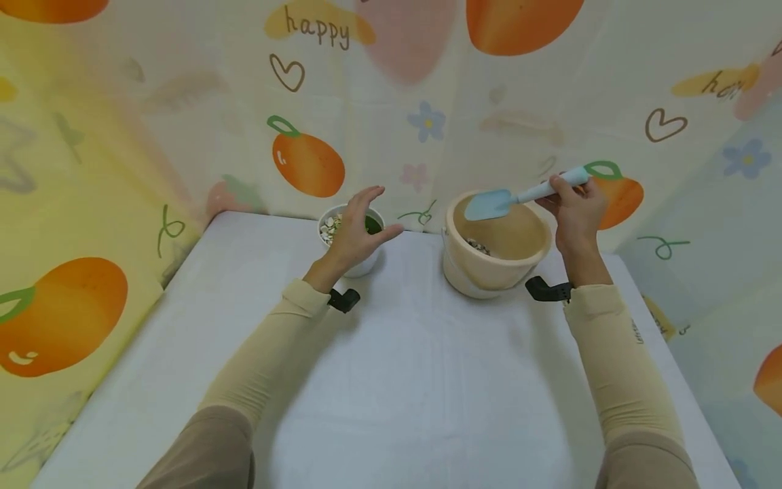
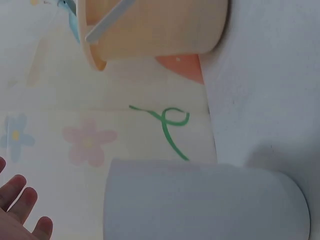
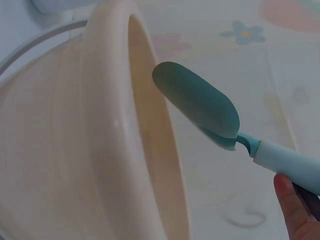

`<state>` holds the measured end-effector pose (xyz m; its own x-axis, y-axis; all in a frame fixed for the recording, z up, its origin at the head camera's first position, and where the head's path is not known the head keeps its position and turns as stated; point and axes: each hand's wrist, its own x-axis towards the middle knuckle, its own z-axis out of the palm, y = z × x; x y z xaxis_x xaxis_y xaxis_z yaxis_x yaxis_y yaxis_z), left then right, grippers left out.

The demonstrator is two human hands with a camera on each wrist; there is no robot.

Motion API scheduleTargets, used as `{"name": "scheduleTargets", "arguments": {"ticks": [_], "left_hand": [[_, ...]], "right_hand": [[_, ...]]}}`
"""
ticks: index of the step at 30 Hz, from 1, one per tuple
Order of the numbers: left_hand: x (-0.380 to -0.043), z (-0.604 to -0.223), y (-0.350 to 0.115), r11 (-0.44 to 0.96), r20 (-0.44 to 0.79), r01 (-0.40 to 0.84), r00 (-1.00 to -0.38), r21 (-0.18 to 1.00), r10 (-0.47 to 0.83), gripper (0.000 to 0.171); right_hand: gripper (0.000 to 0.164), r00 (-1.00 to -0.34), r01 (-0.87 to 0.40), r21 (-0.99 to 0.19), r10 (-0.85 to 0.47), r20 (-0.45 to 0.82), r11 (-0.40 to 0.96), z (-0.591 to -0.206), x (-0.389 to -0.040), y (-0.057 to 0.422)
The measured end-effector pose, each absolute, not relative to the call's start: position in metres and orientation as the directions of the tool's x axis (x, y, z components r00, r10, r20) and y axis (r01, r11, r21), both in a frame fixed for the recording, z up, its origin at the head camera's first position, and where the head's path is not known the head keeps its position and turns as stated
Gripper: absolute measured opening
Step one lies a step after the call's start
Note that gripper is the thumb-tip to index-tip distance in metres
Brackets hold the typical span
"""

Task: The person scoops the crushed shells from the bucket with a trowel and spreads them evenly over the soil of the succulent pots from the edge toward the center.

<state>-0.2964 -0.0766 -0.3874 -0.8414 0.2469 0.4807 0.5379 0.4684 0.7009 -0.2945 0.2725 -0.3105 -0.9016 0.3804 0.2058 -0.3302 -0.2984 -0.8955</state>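
My right hand (image 1: 579,219) grips the pale handle of a light blue hand trowel (image 1: 491,204). Its blade is held over the opening of a beige bucket (image 1: 489,272), tilted toward the left. Inside the bucket a small heap of pebbles (image 1: 478,246) shows at the bottom. Over the white pot (image 1: 360,268) hovers my left hand (image 1: 353,234), fingers and thumb spread apart with nothing between them. Pale pebbles (image 1: 330,227) and something green (image 1: 373,224) show inside that pot, partly hidden by the hand. In the right wrist view the trowel blade (image 3: 197,102) appears beside the bucket's rim.
Both containers stand near the back edge of a table with a white cloth (image 1: 415,380). A printed curtain (image 1: 379,136) with oranges and flowers hangs close behind them. The bucket's thin handle (image 2: 110,20) hangs down along its side.
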Motion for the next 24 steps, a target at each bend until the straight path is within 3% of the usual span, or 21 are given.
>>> {"name": "scheduleTargets", "arguments": {"ticks": [7,24], "left_hand": [[-0.292,-0.386,-0.049,0.463,0.399,0.501,-0.865,0.731,0.306,0.082],[-0.298,-0.407,-0.007,0.441,0.243,0.378,-0.911,0.814,0.333,0.087]], "right_hand": [[0.005,-0.899,-0.294,-0.934,0.392,0.198,-0.201,-0.318,-0.298,0.279],[0.007,-0.894,-0.283,-0.959,0.357,0.273,0.025,-0.341,-0.309,0.288]]}}
